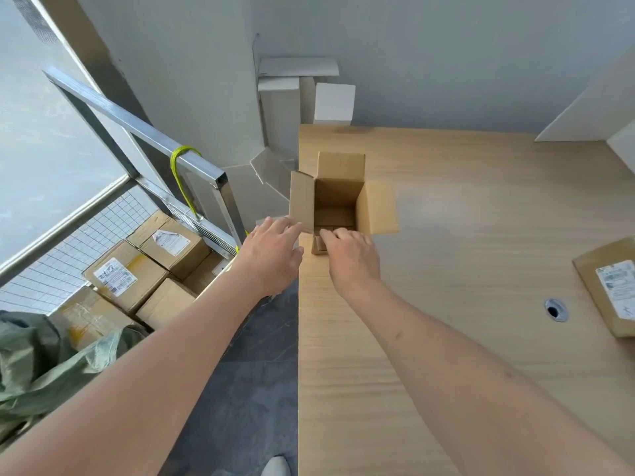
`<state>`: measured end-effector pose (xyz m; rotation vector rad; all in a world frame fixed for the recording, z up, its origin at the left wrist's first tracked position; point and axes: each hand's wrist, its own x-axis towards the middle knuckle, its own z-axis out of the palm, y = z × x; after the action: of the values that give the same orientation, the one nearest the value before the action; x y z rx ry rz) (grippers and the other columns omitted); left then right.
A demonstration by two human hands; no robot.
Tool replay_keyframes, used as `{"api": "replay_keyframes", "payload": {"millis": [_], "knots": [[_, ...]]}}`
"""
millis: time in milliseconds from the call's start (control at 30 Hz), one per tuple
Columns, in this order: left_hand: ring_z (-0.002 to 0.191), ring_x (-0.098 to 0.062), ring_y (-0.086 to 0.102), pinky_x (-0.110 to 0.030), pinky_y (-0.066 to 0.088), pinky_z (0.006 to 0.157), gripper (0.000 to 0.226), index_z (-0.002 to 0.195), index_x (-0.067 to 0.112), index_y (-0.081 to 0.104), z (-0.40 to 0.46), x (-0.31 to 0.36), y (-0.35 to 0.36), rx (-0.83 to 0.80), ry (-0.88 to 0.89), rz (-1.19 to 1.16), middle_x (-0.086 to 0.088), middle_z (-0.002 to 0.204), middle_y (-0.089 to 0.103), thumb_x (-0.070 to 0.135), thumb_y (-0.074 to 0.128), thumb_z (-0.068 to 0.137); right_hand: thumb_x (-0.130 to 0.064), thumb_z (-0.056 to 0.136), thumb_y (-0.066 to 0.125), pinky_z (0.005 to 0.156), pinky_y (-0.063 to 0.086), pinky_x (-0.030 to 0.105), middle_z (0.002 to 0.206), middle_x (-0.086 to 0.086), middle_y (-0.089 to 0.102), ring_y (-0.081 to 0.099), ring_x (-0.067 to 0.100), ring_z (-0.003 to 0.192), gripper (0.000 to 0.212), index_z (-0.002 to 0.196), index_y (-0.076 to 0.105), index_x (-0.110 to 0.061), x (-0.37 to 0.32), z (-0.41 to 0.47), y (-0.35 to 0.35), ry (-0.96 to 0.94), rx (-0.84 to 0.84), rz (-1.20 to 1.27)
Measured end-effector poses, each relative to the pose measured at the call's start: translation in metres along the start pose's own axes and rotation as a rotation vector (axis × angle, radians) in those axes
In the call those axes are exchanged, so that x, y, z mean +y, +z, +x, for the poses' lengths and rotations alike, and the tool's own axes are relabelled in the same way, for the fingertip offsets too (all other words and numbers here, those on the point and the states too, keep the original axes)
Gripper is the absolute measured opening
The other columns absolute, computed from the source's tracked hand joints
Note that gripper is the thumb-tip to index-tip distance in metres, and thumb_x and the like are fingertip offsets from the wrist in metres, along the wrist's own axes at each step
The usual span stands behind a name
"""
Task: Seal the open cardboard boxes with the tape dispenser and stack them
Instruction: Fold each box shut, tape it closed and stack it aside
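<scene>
Reaching forward, both hands met at the near side of the open cardboard box [338, 197]. The right hand [350, 257] lay with fingers curled over the near flap [319, 244], which was folded down outside the box wall; it seemed to be pinching that flap, though the fingertips hid the contact. The left hand [271, 255] was released, fingers loosely extended, tips just touching the left flap [301, 201] and grasping nothing.

Beyond the grip, the box stood upright at the left edge of the table [446, 269], its far flap raised and its right flap splayed outward. No tape dispenser showed anywhere.

Judging by its thin walls and bare interior, the box would be light and would slide if pushed, so one hand should steady it. Its flaps looked stiff but creasable; taking them at their free edges and folding along the scores would suit best.

Farther right of the grip lay a labelled parcel [611, 286] at the table's edge. Left and below, taped cartons [127, 273] sat in a wire cage [68, 255].
</scene>
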<state>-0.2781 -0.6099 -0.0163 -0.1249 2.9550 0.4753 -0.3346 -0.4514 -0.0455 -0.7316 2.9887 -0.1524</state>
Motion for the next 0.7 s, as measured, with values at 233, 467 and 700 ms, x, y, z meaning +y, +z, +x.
{"api": "replay_keyframes", "payload": {"millis": [233,467,700], "knots": [[0.150,-0.037,0.027,-0.050,0.030,0.119,0.054,0.156,0.020,0.036,-0.024,0.028,0.015,0.006,-0.032,0.001,-0.016,0.161,0.032,0.033,0.047,0.105,-0.014,0.088,0.065,0.095,0.042,0.036,0.107,-0.003,0.065,0.059,0.024,0.104,0.027,0.111,0.069,-0.029,0.027,-0.061,-0.010,-0.025,-0.016,0.081],[0.149,-0.038,0.026,-0.053,0.033,0.116,0.057,0.156,0.026,0.033,-0.087,0.089,0.050,-0.027,-0.144,0.010,-0.018,0.162,0.024,0.036,0.050,0.102,-0.014,0.087,0.068,0.109,0.032,0.035,0.116,-0.003,0.061,0.053,0.021,0.114,0.026,0.106,0.075,-0.029,0.073,-0.159,-0.016,-0.112,-0.105,0.081],[0.150,-0.044,0.022,-0.053,0.035,0.117,0.068,0.160,0.027,0.022,-0.152,0.140,0.069,-0.069,-0.233,-0.011,-0.021,0.165,0.013,0.036,0.054,0.101,-0.018,0.087,0.068,0.126,-0.006,0.046,0.160,0.008,0.034,0.008,0.033,0.155,0.015,0.079,0.075,-0.029,0.117,-0.245,-0.028,-0.201,-0.195,0.022]]}}
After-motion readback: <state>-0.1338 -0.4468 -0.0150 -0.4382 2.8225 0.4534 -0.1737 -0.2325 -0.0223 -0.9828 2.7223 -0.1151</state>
